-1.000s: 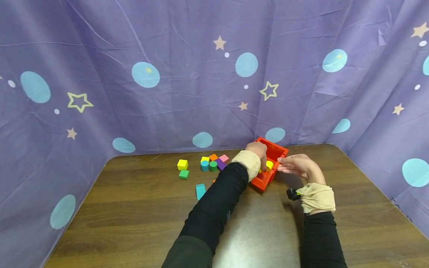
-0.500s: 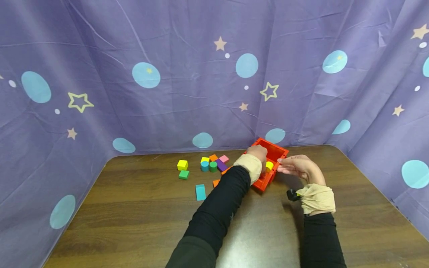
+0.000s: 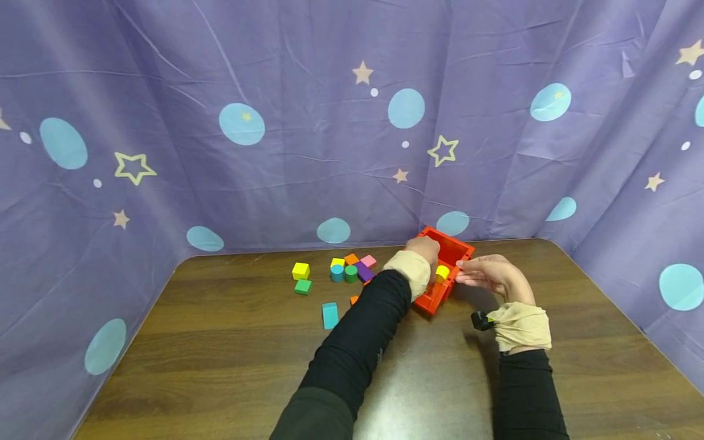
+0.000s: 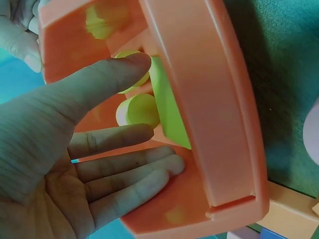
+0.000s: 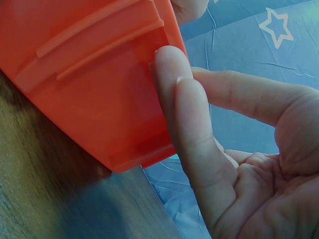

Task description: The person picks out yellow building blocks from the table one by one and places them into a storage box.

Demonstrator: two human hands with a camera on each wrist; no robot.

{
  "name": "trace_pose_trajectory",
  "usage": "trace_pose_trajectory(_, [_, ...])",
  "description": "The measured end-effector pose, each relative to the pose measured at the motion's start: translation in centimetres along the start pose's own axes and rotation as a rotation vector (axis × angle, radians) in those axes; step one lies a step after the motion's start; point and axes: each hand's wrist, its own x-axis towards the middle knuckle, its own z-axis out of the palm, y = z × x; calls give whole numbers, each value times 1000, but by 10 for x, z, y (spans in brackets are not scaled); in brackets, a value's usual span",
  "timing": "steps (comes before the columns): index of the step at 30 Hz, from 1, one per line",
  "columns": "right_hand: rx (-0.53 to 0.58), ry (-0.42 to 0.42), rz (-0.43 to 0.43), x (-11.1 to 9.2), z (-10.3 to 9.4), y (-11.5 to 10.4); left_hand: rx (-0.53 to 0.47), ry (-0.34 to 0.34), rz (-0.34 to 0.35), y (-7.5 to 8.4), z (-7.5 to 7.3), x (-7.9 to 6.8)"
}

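A red open-topped box stands tilted at the back of the table. My left hand reaches over its near-left wall into it. In the left wrist view the thumb and fingers of that hand are extended and hold nothing. Beside them inside the box lie two yellow cylinders and a flat lime-green piece against the wall. My right hand pinches the right rim of the box, its fingers lying along the outer wall.
Left of the box lie loose blocks: a yellow cube, a green block, a light-blue block, a blue cylinder, a green cylinder and a purple block. A purple patterned curtain hangs behind the wooden table.
My left hand has shifted slightly inside the box, and the yellow thing seen by its fingers a second ago is hidden in the head view. The right hand and box have stayed put.
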Motion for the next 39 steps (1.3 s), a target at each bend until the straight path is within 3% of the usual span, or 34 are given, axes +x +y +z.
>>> trace_pose_trajectory(19, [8,-12,9,-3,3,-4,-31,25,44,-7,-19,-22])
trace_pose_trajectory(32, [9,-16,11,-1,2,-3,-84,50,118,-17,-20,-21])
trace_pose_trajectory(39, [14,-18,15,-2,2,-3,-107,67,123,-20,-24,-22])
